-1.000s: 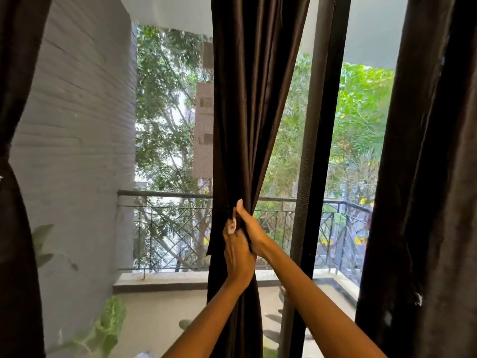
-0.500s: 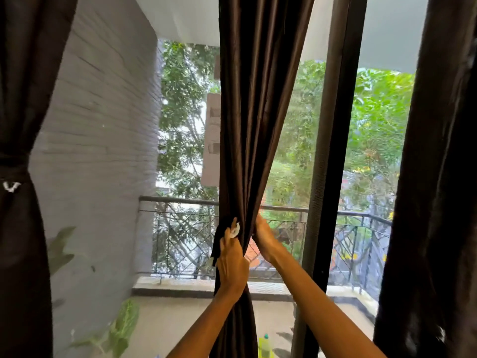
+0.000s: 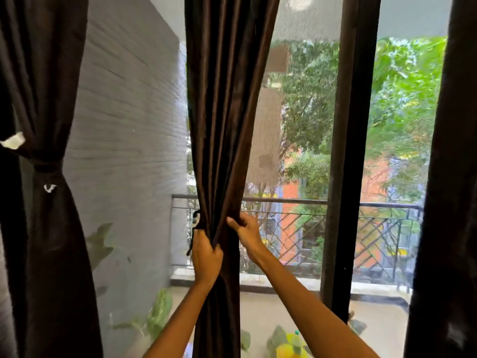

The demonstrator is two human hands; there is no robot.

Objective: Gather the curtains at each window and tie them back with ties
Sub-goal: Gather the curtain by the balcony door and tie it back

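A dark brown middle curtain [image 3: 224, 104] hangs in front of the window, bunched into folds at rail height. My left hand [image 3: 206, 257] is closed around the gathered folds from the left. A dark tie with a pale end [image 3: 195, 223] pokes out just above that hand. My right hand [image 3: 245, 229] pinches the curtain's right edge. The left curtain [image 3: 49, 241] is cinched by a dark tie [image 3: 47, 165] at its waist. A third dark curtain [image 3: 449, 202] hangs loose at the right.
A dark window frame post [image 3: 346, 151] stands right of my hands. Behind the glass are a balcony railing [image 3: 335, 202], a grey brick wall [image 3: 124, 130], potted leaves [image 3: 157, 313] and a yellow-green bottle [image 3: 294, 344] on the floor.
The view has swung left and moved closer, bringing the tied left curtain into sight. My hands have moved apart: the left gripping lower on the folds, the right pinching the right edge.
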